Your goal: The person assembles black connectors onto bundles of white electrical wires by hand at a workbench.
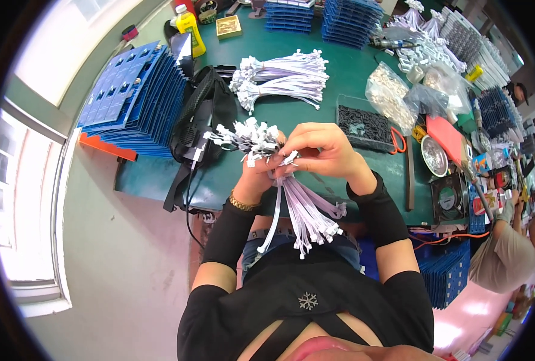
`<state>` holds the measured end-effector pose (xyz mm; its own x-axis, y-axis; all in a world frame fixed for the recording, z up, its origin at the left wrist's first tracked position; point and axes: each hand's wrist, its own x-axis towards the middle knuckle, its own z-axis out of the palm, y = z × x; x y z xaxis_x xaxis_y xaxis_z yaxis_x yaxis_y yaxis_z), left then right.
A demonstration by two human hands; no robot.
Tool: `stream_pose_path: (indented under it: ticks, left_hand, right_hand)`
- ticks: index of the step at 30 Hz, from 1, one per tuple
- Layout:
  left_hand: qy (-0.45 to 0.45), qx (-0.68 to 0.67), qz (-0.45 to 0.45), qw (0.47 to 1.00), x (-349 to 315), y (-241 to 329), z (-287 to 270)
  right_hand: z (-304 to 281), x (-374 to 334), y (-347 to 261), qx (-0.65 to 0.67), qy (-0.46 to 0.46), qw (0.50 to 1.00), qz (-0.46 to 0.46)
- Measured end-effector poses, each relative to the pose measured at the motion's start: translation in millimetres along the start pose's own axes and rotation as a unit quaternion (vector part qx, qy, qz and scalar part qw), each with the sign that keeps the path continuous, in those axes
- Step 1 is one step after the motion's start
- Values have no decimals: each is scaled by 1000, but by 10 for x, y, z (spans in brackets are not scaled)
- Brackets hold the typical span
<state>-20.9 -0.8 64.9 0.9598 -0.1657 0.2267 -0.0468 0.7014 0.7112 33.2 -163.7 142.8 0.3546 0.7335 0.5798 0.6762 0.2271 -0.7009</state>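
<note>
Presently, the left hand [260, 174] is gripping the neck of a bundle of white cables [303, 210], fingers wrapped around it, while the right hand [327, 149] is pinching a small white connector [289, 159] between thumb and forefinger, just beside the left. The bundle's lower ends are dangling past the near edge of the green table [347, 63], above the lap. Beyond the hands, more white cables [282, 78] are lying flat, and green surface is showing between them and a clear tray [370, 145] of black parts on the right. Leftward, a black bag [202, 114] and stacked blue boards [126, 99] are crowding the table's edge, narrowing the room there.
</note>
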Motion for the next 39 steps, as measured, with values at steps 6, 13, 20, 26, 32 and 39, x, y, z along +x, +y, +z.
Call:
stream_pose_path:
  ticks: [6, 13, 20, 26, 32, 39]
  left_hand:
    - [17, -4, 62, 998, 39, 33, 89]
    - [-32, -67, 2, 997, 41, 88, 37]
    - [-23, -107, 21, 994, 32, 34, -25]
    - [-24, -83, 21, 996, 10, -16, 3]
    - [-22, 89, 69, 993, -33, -94, -56]
    - [-95, 253, 105, 957, -35, 24, -10]
  right_hand:
    - [75, 100, -30, 67, 14, 998, 10]
    - [195, 73, 60, 41, 75, 996, -4]
    - [154, 72, 87, -61, 79, 993, -58]
    - [188, 11, 145, -33, 104, 994, -21]
    - [162, -17, 25, -54, 102, 993, -22]
    - [152, 52, -84, -96, 69, 991, -61]
